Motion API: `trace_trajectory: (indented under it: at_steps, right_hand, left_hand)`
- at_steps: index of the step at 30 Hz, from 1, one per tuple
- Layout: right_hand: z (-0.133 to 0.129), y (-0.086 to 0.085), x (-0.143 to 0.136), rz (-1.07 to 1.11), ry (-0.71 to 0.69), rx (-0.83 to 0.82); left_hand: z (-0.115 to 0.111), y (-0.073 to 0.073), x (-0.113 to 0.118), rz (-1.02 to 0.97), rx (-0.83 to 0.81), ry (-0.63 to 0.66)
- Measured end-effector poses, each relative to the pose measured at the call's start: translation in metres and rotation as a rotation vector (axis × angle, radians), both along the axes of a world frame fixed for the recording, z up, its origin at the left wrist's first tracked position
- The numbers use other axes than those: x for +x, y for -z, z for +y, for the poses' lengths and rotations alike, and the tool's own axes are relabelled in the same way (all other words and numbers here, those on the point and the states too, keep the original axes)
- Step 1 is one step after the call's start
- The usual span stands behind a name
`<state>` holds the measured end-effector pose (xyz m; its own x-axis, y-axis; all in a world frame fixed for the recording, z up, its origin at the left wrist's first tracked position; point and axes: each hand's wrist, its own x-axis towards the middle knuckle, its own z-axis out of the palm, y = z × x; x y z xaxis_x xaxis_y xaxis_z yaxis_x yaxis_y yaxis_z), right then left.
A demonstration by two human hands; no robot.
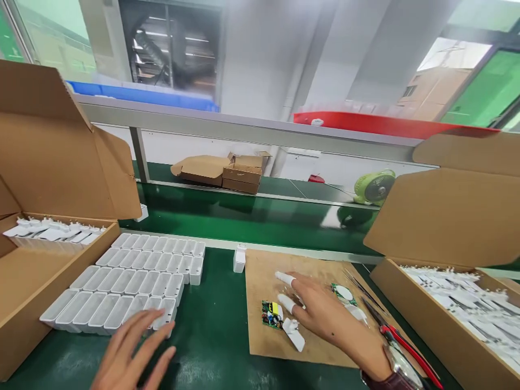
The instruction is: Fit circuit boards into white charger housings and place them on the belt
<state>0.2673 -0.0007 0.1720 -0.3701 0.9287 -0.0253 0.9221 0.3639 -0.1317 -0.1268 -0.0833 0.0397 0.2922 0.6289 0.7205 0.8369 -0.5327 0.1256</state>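
My left hand (134,352) is open, fingers spread, beside the near edge of the rows of white plastic housings (117,309). White coverings sit on two fingertips of my right hand (312,303), which reaches over a brown board (260,271) with its fingers apart. Nothing is plainly held in it, though its palm side is hidden. Just below its fingers lie a small circuit board (272,314) with a yellow component and a white plastic piece (293,334). Another circuit board with a white disc (343,293) is partly behind the hand.
Tweezers (368,292) and red-handled pliers (406,346) lie right of my wrist. Open cardboard boxes with white parts stand at left (69,276) and right (430,309). One white housing (239,260) stands by the board. A green fan (374,187) sits beyond the ledge.
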Motion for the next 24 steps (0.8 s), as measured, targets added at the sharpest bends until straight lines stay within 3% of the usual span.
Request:
trace_trajectory:
  at_steps: [3,6,10,14,17,22,24]
  right_hand:
    - [-0.013,0.018,-0.012,-0.061,0.069,-0.035]
    - [-0.019,0.046,-0.015,-0.081,-0.022,-0.029]
    - [-0.020,0.066,-0.008,0.019,-0.040,0.035]
    - [-0.023,0.067,-0.020,0.260,-0.151,0.040]
    - [-0.026,0.075,-0.030,0.298,-0.222,0.028]
    - [-0.023,0.104,-0.022,0.303,-0.224,0.029]
    - [-0.021,0.110,-0.020,0.355,-0.202,0.004]
  left_hand:
    - [0.013,-0.001,-0.019,0.077,0.021,-0.103]
    - [0.023,0.002,-0.018,0.154,0.020,-0.145]
    - [0.023,-0.002,0.003,0.109,-0.017,-0.030]
    - [0.022,-0.009,0.044,-0.066,-0.358,0.166]
    - [0.033,-0.013,0.068,-0.210,-0.618,0.250]
    - [0.050,-0.013,0.074,-0.432,-0.953,0.286]
    - [0.053,-0.008,0.073,-0.508,-1.012,0.337]
